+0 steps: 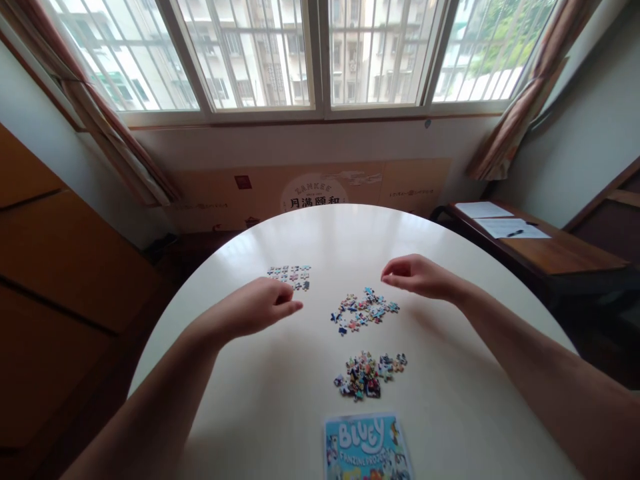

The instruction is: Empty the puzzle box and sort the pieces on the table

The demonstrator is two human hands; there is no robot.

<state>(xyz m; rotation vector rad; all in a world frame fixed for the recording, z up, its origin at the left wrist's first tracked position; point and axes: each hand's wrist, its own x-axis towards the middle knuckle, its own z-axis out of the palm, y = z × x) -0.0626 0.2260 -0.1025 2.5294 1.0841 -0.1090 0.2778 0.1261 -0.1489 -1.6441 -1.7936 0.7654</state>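
My left hand [264, 303] is above the left part of the table, its fingers curled under and its thumb pointing right. It partly covers several rows of spaced-out jigsaw pieces [295, 269]; whatever its fingers may hold is hidden. My right hand [419, 275] hovers at the upper right of a loose spread of jigsaw pieces [367, 308], fingers bent and tips close to the thumb. No piece shows between them. Nearer to me lies a denser heap of jigsaw pieces [364, 375], some overlapping. Neither hand touches that heap.
A blue Bluey picture sheet or box [367, 447] lies at the near edge of view on the round white table [280, 407]. Papers [510, 229] and a pen rest on a wooden side table [575, 250] to the right. A printed cardboard panel [410, 183] stands beneath the window.
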